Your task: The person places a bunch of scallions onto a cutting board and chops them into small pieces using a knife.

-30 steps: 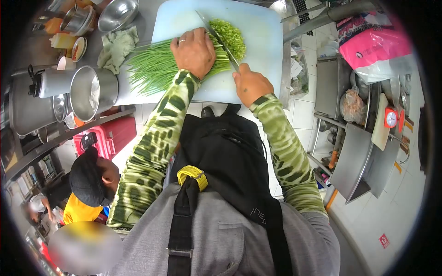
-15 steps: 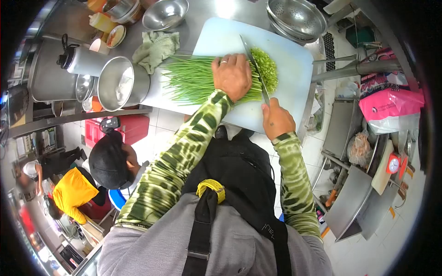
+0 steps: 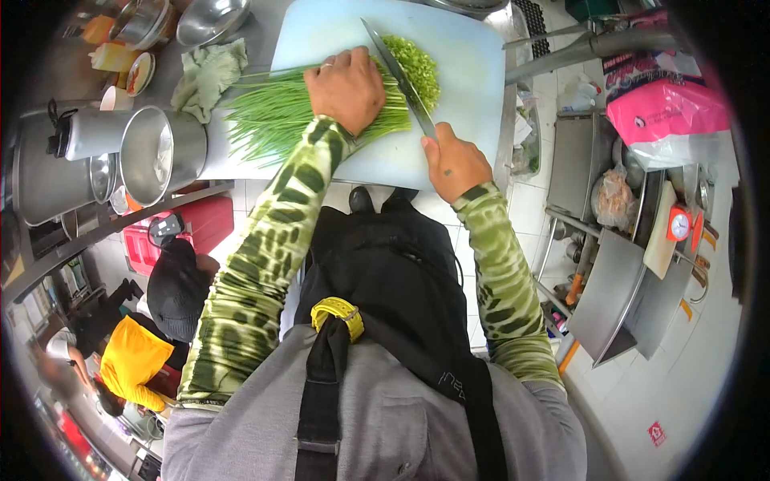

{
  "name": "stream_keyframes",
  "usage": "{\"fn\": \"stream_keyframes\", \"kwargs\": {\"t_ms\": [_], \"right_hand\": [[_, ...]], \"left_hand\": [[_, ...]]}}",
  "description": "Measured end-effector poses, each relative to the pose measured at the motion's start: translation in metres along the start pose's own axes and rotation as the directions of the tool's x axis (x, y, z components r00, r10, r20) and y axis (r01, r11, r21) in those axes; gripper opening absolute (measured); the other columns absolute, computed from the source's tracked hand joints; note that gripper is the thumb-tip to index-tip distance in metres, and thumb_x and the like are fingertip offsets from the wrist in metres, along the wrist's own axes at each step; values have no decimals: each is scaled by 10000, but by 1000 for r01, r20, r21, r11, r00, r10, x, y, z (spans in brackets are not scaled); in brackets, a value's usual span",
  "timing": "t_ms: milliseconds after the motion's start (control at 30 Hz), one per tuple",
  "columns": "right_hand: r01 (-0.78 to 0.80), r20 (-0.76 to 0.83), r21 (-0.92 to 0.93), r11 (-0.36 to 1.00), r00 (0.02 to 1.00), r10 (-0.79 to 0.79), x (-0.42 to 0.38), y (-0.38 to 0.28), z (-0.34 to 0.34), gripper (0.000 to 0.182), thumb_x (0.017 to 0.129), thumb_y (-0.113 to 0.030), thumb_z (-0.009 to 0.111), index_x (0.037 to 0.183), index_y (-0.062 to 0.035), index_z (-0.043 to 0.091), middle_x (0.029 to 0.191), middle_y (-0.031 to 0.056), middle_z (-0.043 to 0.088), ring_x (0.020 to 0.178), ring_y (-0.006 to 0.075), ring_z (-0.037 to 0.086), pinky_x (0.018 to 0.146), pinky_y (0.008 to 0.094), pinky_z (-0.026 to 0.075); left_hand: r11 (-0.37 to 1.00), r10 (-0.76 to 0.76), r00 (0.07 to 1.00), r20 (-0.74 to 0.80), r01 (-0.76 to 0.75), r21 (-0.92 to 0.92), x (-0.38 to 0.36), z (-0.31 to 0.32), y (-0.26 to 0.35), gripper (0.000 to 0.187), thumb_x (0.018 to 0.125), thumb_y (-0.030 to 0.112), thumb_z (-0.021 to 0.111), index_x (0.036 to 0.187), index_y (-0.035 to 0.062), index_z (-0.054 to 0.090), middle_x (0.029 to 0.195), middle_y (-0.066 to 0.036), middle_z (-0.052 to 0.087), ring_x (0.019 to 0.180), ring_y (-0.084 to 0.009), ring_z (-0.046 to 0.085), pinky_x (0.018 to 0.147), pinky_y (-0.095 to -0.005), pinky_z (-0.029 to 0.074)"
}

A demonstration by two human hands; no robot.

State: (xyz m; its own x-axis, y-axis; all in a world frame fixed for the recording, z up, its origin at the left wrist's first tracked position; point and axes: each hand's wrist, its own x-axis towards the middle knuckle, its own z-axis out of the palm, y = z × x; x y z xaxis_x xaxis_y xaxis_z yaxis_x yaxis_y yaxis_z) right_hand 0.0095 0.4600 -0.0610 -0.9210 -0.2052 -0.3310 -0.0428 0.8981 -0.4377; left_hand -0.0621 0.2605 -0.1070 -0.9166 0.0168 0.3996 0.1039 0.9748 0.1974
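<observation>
My left hand (image 3: pixel 349 90) presses down on a bunch of long, thin green chives (image 3: pixel 269 116), its fingers curled over the stalks near their cut ends. In my right hand (image 3: pixel 457 164) is the handle of a long kitchen knife (image 3: pixel 401 76). The blade slants across the cut ends, between the bunch and a heap of finely chopped chives (image 3: pixel 421 60). All of this lies on a white cutting board (image 3: pixel 473 88), with some stalks reaching past its left side. Whether the edge touches the board is hard to see.
Left of the board are a crumpled green cloth (image 3: pixel 210 78), a deep steel pot (image 3: pixel 188 148) and a steel bowl (image 3: pixel 212 20). A metal rail (image 3: pixel 593 48) and pink bag (image 3: pixel 670 112) are at right. A person in a black cap (image 3: pixel 176 289) is below the counter at left.
My view has shifted, so the board and counter items sit higher and further left. The knife lies at more of a slant. My left hand stays on the chives.
</observation>
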Motion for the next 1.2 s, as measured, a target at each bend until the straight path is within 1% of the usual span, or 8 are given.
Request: {"fn": "stream_keyframes", "kwargs": {"t_ms": [200,233,333,567,667,700,733,1200], "right_hand": [[-26,2,47,999,1000,25,-1,2,3,255,1038,-314,506,1043,-60,521,848,238,700,849,468,669,760,588,496],[-28,2,50,998,1000,28,-1,1,4,257,1039,-317,503,1044,-61,523,855,237,701,853,465,670,764,586,498],[-61,42,30,998,997,60,0,-2,-1,271,1040,-326,495,1062,-57,528,875,231,707,866,457,673,776,580,503],[-39,-32,2,999,999,39,-3,-11,4,278,1044,-324,486,1056,-50,527,857,234,700,845,469,664,756,585,500],[276,-250,26,961,932,-261,4,19,37,278,1044,-328,483,1004,-57,525,827,274,676,786,503,642,692,620,475],[157,-163,41,987,975,-148,6,12,28,352,1050,-319,459,1157,-29,628,815,229,692,776,486,650,709,606,503],[181,-170,30,983,970,-173,5,11,27,340,1049,-311,467,1177,-26,601,798,236,686,748,504,639,692,615,497],[-64,-5,15,998,998,64,-1,-10,5,294,1035,-328,486,1106,-47,531,918,266,704,915,495,657,825,600,490]], "left_hand": [[989,93,952,291,-54,-139,8,-20,-18,652,926,600,563,1294,63,605,1140,-215,694,1124,-374,658,940,-566,440],[988,100,894,437,-39,-147,13,-26,-22,999,807,789,589,1480,61,465,1287,-255,626,1250,-404,590,1004,-580,414],[976,206,854,478,-213,-40,7,-44,-16,1167,717,834,646,1542,58,365,1347,-237,588,1273,-398,572,1018,-581,409],[971,215,832,512,-238,-20,7,-38,-21,1136,716,611,779,1567,44,284,1342,-249,573,1168,-422,618,928,-592,460],[978,187,843,504,-208,-15,7,-29,-20,1018,717,471,822,1509,30,359,1264,-233,609,1126,-401,638,910,-571,482],[968,243,902,357,-250,-28,-5,-9,-27,999,710,464,828,1490,24,385,1263,-242,606,1121,-405,630,948,-573,464],[979,127,877,464,-186,85,-1,-25,-10,1016,725,475,815,1506,7,365,1280,-252,586,1130,-414,613,984,-569,442],[987,135,823,553,-162,1,8,-42,-11,1154,752,531,803,1604,37,201,1355,-246,557,1169,-437,608,976,-578,454]]}}
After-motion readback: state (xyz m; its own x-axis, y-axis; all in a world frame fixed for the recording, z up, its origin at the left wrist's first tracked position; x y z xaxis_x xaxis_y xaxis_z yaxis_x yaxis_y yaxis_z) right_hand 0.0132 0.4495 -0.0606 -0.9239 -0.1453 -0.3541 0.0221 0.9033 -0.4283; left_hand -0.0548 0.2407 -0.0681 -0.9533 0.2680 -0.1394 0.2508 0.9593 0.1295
